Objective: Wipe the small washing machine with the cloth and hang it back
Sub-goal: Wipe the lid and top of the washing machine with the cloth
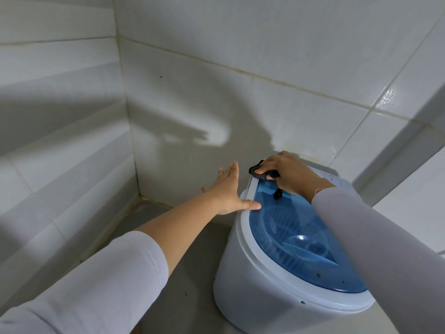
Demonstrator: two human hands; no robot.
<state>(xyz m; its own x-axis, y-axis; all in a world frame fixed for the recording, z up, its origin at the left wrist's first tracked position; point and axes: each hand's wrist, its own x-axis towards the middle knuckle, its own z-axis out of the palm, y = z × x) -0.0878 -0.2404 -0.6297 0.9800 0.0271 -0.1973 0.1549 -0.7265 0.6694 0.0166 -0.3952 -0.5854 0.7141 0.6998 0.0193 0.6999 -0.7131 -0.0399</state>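
The small washing machine point(243, 283) is white with a see-through blue lid point(296, 247) and stands on the floor at the lower right, close to the tiled wall. My right hand point(286, 174) presses a dark cloth point(258, 170) onto the machine's far left top edge, by the lid's hinge side. A strip of the cloth hangs over the lid. My left hand point(227, 189) is spread with fingers apart, its thumb resting on the machine's left rim, holding nothing.
White tiled walls point(216, 68) meet in a corner at the left of the machine. Grey floor point(183, 256) lies between the left wall and the machine. A white ledge point(409, 145) runs along the wall at the right.
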